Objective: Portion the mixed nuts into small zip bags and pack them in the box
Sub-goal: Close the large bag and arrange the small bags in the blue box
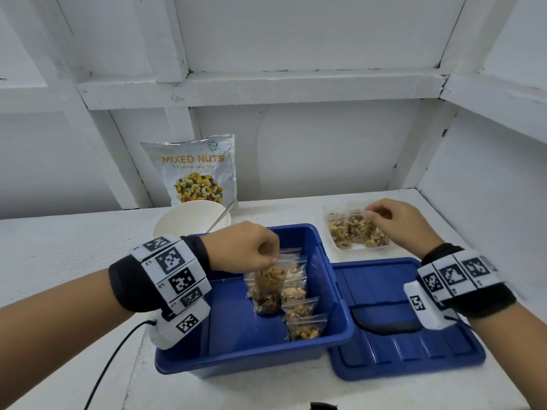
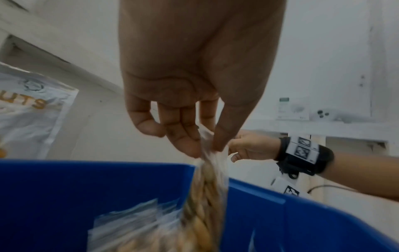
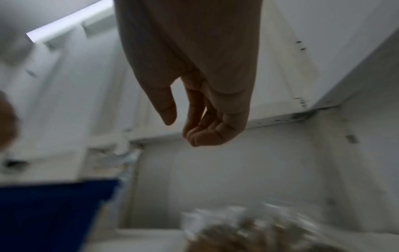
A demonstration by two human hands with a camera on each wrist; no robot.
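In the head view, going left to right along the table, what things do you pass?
Paper bowl → blue box → blue lid. The loose nut bags lie behind the lid, so their place in the order is unclear.

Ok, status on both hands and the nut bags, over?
Left hand pinches filled zip bag over blue box. Right hand above unpacked bags, grip unclear. Nothing in the way.

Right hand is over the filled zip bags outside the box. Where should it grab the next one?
Pinch the top zip strip of the nearest filled bag from above. The bags lie flat and overlapping; the nut-free strip gives the right hand thin plastic to pinch.
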